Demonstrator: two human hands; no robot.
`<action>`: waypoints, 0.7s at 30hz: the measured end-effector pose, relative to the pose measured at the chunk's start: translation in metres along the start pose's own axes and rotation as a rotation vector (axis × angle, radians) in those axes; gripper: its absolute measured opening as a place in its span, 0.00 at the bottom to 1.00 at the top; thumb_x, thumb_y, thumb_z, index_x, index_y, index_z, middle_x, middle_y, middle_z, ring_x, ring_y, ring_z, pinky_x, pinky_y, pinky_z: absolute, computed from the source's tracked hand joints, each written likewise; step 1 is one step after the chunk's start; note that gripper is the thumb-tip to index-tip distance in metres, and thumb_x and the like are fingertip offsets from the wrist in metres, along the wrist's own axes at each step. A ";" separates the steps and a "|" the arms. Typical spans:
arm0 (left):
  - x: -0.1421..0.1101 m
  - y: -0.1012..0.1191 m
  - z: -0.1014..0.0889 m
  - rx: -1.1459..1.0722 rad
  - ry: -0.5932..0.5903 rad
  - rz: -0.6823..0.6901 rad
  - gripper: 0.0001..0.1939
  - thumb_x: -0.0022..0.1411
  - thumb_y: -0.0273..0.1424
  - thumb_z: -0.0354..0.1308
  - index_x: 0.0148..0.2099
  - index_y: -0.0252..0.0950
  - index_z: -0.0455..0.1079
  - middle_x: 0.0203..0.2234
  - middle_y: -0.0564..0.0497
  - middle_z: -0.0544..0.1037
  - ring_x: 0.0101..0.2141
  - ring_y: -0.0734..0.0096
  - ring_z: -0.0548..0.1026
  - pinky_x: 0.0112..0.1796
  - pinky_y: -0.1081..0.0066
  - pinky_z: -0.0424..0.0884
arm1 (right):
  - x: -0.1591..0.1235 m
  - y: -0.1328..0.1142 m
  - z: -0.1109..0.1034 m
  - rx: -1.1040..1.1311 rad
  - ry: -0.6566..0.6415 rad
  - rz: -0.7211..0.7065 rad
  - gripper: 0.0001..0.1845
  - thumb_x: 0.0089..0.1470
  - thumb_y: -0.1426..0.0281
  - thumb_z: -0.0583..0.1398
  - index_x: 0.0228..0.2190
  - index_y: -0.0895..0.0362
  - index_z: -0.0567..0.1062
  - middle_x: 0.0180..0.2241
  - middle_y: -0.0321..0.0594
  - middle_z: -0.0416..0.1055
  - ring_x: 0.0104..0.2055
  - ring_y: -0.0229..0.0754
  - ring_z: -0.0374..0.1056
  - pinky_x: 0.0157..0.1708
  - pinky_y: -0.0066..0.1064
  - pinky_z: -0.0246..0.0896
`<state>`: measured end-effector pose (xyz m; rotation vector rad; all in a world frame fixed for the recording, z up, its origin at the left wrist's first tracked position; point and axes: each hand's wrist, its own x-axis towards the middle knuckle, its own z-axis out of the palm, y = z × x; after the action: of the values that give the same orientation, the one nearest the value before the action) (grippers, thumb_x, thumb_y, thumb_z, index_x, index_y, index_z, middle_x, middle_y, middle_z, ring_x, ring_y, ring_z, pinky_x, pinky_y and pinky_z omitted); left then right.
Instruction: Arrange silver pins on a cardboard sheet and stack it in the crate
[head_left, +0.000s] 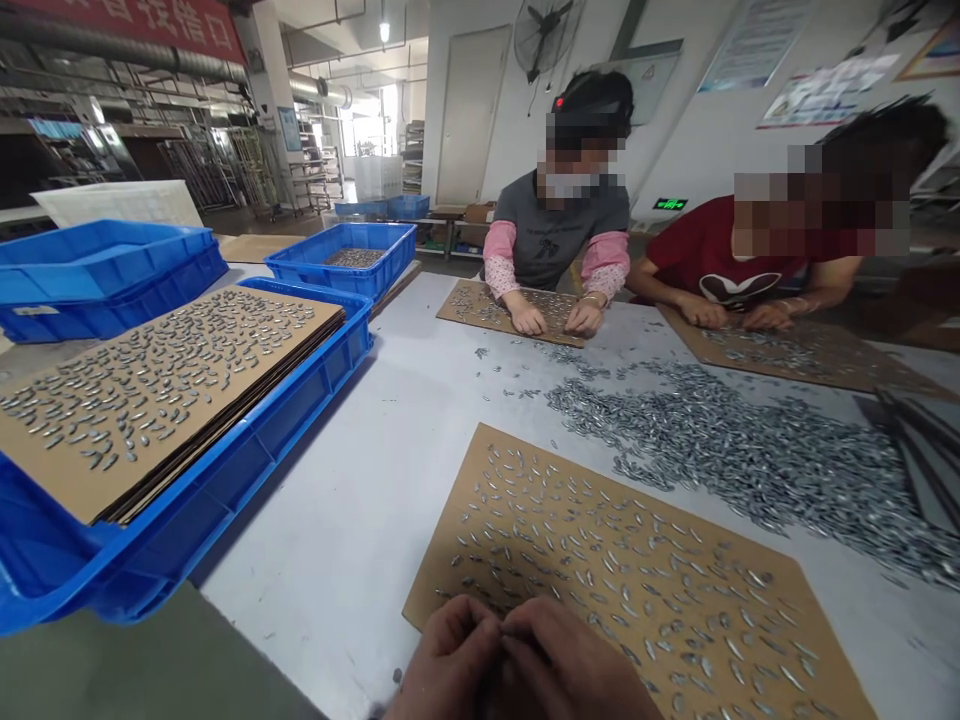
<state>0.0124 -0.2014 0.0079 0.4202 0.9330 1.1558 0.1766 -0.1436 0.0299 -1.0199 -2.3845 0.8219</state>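
My left hand (446,660) and my right hand (570,655) meet over the near edge of a brown cardboard sheet (442,570). Both are closed, thumbs and forefingers pinched together and nearly touching. Whatever sits between the fingertips is hidden or too small to make out. Many small, shiny, slender metal pieces (637,560) lie spread over the sheet, apart from one another. Beyond its far right edge, a large loose heap of the same metal pieces (720,430) covers the white table (337,500).
At left, a blue crate (285,440) holds stacked cardboard sheets (150,370) topped with metal pieces. Behind it stand another blue crate (390,260) and stacked blue trays (97,250). Across the table, two people (562,220) work over cardboard sheets (480,310). Dark bars (915,440) lie at right.
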 end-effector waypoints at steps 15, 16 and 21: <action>0.000 -0.006 -0.018 0.023 0.025 -0.011 0.33 0.51 0.62 0.68 0.36 0.38 0.64 0.20 0.58 0.73 0.14 0.85 0.57 0.19 0.74 0.45 | 0.098 0.066 0.000 -0.311 -0.026 0.294 0.13 0.66 0.67 0.52 0.30 0.53 0.71 0.35 0.43 0.75 0.38 0.46 0.72 0.39 0.33 0.58; -0.001 -0.004 -0.019 0.020 0.023 -0.013 0.33 0.51 0.62 0.68 0.36 0.38 0.64 0.21 0.58 0.73 0.14 0.85 0.57 0.19 0.74 0.45 | 0.098 0.069 0.001 -0.324 -0.027 0.294 0.13 0.66 0.67 0.52 0.30 0.53 0.71 0.35 0.43 0.75 0.38 0.46 0.71 0.39 0.32 0.58; -0.001 0.000 -0.019 0.012 -0.004 -0.027 0.32 0.52 0.60 0.68 0.36 0.38 0.65 0.22 0.57 0.74 0.15 0.84 0.59 0.20 0.74 0.47 | 0.099 0.075 -0.001 -0.320 -0.018 0.259 0.11 0.65 0.69 0.53 0.29 0.53 0.70 0.33 0.41 0.74 0.36 0.45 0.70 0.38 0.32 0.58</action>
<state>-0.0030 -0.2051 -0.0022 0.4176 0.9401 1.1251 0.1512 -0.0274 -0.0051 -1.4765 -2.4839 0.5418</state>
